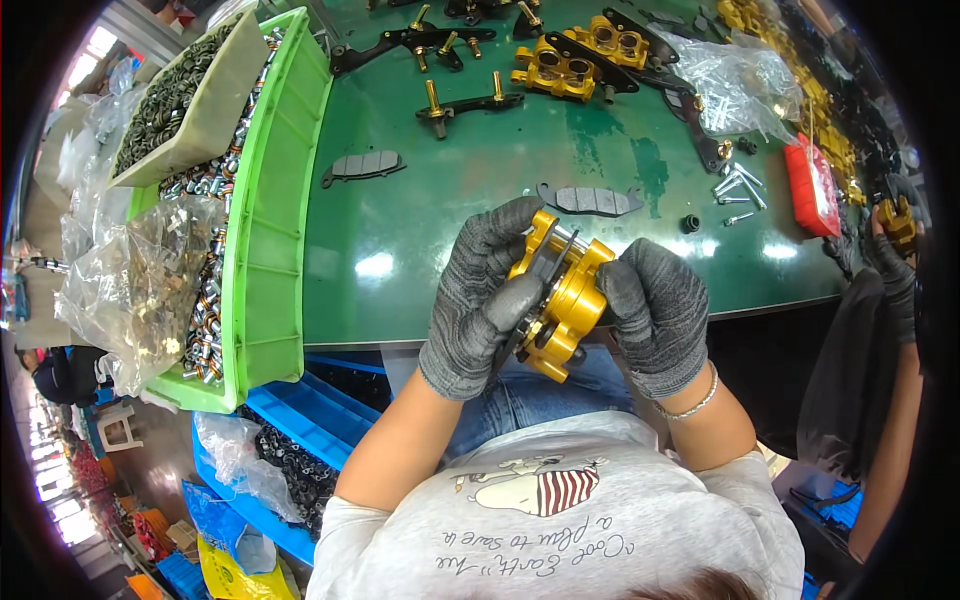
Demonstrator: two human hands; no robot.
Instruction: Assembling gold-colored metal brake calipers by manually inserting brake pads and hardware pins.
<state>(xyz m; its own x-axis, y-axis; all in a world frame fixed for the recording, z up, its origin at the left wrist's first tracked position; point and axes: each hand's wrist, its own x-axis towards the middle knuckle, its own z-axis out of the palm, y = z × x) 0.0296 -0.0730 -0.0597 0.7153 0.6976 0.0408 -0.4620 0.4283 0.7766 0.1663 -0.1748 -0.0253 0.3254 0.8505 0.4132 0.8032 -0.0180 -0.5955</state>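
In front of my body I hold a gold brake caliper [572, 297], tilted, with a dark bracket and pad along its left side. My gloved left hand [482, 298] is closed around that left side, thumb pressed on the dark part. My gloved right hand [656, 318] has its fingers curled against the caliper's right side; whether a small part is also pinched there is hidden. Just beyond the caliper a grey brake pad [592, 201] lies on the green table [450, 215]. A second brake pad [365, 166] lies farther left, and a small black rubber cap [690, 224] sits to the right.
Left, a green crate [272, 230] of metal parts carries a tray of rings [175, 105] and a plastic bag. Gold calipers [552, 70] and black brackets [468, 105] lie at the back. Bolts [738, 186] and a red box [812, 190] are right, near a co-worker's gloved hand [893, 262].
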